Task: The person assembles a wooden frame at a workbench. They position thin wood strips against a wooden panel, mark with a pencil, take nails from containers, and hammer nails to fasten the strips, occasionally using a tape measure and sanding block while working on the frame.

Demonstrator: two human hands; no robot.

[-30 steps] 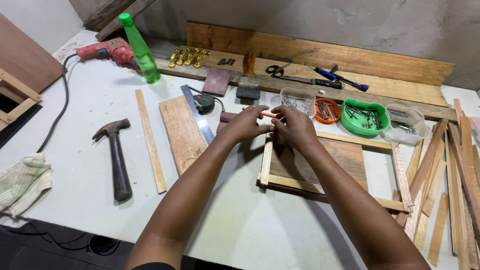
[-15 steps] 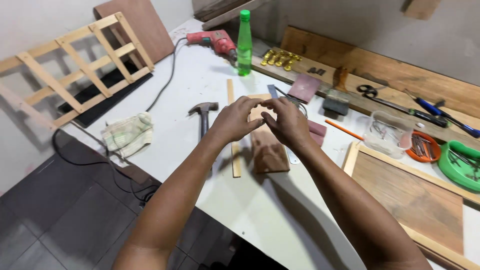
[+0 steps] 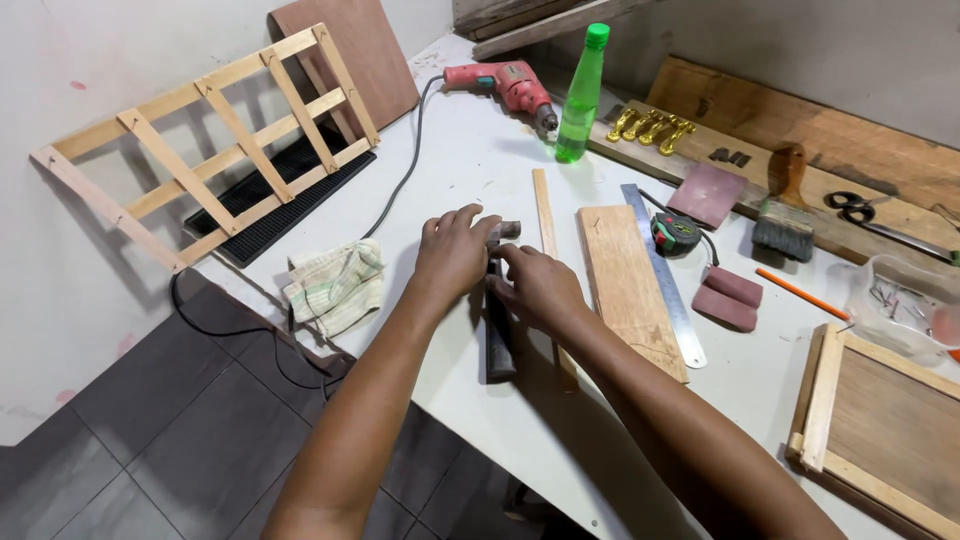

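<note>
A person's two bare hands meet over a hammer (image 3: 497,330) lying on a white table (image 3: 470,170), seen from a head camera looking down. The left hand (image 3: 455,252) rests over the hammer's head end, fingers curled downward; the hammer's metal head (image 3: 507,229) peeks out just beyond its fingertips. The right hand (image 3: 540,288) lies just right of it, touching the upper part of the dark handle. Whether either grip is actually closed around the hammer cannot be told — both hands cover the spot where they touch it. The handle runs toward the near edge of the table.

Just right of the hammer lies a thin wooden strip (image 3: 547,235), partly under the right hand. Further right sit a flat wooden board (image 3: 625,285) and a steel ruler (image 3: 662,270), side by side. A tape measure (image 3: 676,232) sits near the ruler's far end.

Left of the hands, near the table's edge, lies a crumpled cloth (image 3: 335,285). At the far side stand a green plastic bottle (image 3: 581,95) and a red power drill (image 3: 500,85), its cord trailing left. A wooden lattice frame (image 3: 210,140) leans against the wall on the left. At the right edge lies a framed wooden panel (image 3: 880,420) — only part of it shows.
</note>
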